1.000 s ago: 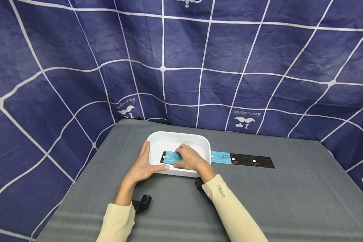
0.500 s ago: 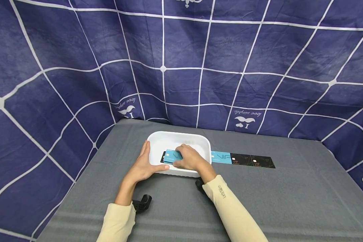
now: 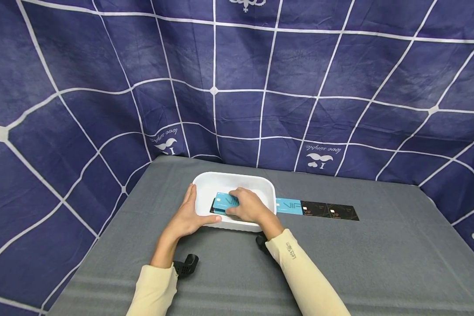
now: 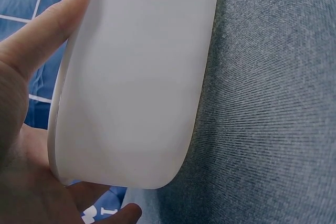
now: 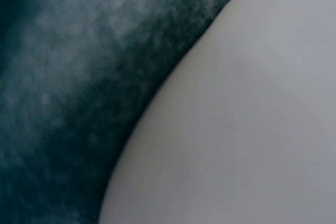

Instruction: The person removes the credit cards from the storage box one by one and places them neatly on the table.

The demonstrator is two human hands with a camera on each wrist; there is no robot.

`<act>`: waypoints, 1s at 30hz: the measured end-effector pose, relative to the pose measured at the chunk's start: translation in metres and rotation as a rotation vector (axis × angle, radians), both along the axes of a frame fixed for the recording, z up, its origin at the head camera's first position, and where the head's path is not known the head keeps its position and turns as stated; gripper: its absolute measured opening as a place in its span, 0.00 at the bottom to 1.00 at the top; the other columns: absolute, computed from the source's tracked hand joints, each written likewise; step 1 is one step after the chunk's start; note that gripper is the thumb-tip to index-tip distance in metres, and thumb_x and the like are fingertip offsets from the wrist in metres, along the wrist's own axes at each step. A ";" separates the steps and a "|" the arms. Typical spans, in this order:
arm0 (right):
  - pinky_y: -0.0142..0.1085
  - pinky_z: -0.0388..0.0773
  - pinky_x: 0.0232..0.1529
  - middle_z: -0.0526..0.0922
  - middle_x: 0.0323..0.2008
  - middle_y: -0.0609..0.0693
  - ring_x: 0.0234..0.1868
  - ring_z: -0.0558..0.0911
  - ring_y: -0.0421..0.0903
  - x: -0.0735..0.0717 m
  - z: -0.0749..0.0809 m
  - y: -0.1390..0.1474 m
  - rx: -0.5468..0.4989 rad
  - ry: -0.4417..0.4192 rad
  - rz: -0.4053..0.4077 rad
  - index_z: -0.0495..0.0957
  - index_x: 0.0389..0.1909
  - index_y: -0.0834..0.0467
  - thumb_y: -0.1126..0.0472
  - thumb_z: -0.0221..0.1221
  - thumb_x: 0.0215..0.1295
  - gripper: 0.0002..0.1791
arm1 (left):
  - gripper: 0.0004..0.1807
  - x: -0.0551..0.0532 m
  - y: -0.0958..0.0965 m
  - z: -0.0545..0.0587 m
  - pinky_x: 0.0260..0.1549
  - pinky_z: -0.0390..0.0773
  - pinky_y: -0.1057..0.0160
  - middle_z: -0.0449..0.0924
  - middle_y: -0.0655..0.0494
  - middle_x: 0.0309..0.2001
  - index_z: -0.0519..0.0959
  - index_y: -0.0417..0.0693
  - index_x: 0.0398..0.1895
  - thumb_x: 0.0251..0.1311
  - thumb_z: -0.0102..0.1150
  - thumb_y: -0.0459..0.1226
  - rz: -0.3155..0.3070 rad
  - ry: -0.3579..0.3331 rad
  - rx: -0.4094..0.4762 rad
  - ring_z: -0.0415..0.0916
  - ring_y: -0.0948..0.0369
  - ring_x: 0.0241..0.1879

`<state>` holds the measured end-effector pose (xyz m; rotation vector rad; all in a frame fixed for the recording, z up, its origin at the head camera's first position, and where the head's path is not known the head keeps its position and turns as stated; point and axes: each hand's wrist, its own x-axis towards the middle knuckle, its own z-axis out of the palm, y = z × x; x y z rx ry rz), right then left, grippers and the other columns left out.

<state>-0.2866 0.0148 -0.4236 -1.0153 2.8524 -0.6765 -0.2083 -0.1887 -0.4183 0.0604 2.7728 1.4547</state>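
A white plastic tub (image 3: 221, 179) stands on the grey cloth. My left hand (image 3: 188, 220) spreads round its near left corner, thumb along the front rim and fingers straight against the left side. The left wrist view shows the thumb tip at the rim of the tub (image 4: 131, 77). Inside, my right hand (image 3: 248, 206) pinches a light blue card (image 3: 224, 200) by its right end, the card tilted up. Under it lie another blue card and a black card (image 3: 212, 209), mostly hidden. The right wrist view holds only the blurred tub wall (image 5: 236, 119) and cloth.
Right of the tub, a blue VIP card (image 3: 289, 206) and two black VIP cards (image 3: 315, 209) lie in a row on the grey cloth (image 3: 379, 254). A blue curtain (image 3: 292, 66) with white lines rises behind and at the left.
The pinched blue card has lifted and tilted up, its left end shifting away from the blue and black cards beneath. The left hand and the tub have stayed in place.
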 end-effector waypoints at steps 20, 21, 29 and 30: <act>0.41 0.74 0.52 0.81 0.46 0.53 0.46 0.78 0.46 0.002 0.002 0.009 -0.156 0.099 0.051 0.78 0.58 0.65 0.53 0.69 0.56 0.31 | 0.73 0.001 0.001 0.001 0.71 0.42 0.46 0.26 0.38 0.77 0.31 0.33 0.76 0.44 0.79 0.47 0.002 0.000 0.033 0.30 0.45 0.76; 0.41 0.74 0.51 0.81 0.46 0.53 0.46 0.78 0.46 0.002 0.003 0.010 -0.157 0.102 0.053 0.78 0.58 0.65 0.53 0.69 0.56 0.31 | 0.73 0.001 0.002 0.001 0.71 0.42 0.46 0.26 0.38 0.77 0.31 0.33 0.76 0.44 0.79 0.47 0.003 -0.001 0.036 0.30 0.45 0.76; 0.42 0.74 0.53 0.80 0.48 0.53 0.48 0.78 0.47 0.009 0.012 0.015 -0.159 0.149 0.076 0.77 0.58 0.65 0.53 0.68 0.56 0.31 | 0.73 0.002 0.002 0.001 0.70 0.42 0.45 0.26 0.38 0.77 0.31 0.32 0.76 0.44 0.80 0.47 0.007 0.000 0.035 0.30 0.45 0.76; 0.42 0.74 0.53 0.80 0.48 0.53 0.48 0.78 0.47 0.009 0.014 0.017 -0.158 0.151 0.080 0.77 0.58 0.65 0.54 0.68 0.56 0.31 | 0.73 0.002 0.002 0.001 0.70 0.42 0.45 0.27 0.38 0.77 0.32 0.32 0.76 0.44 0.80 0.47 0.007 -0.001 0.031 0.30 0.45 0.76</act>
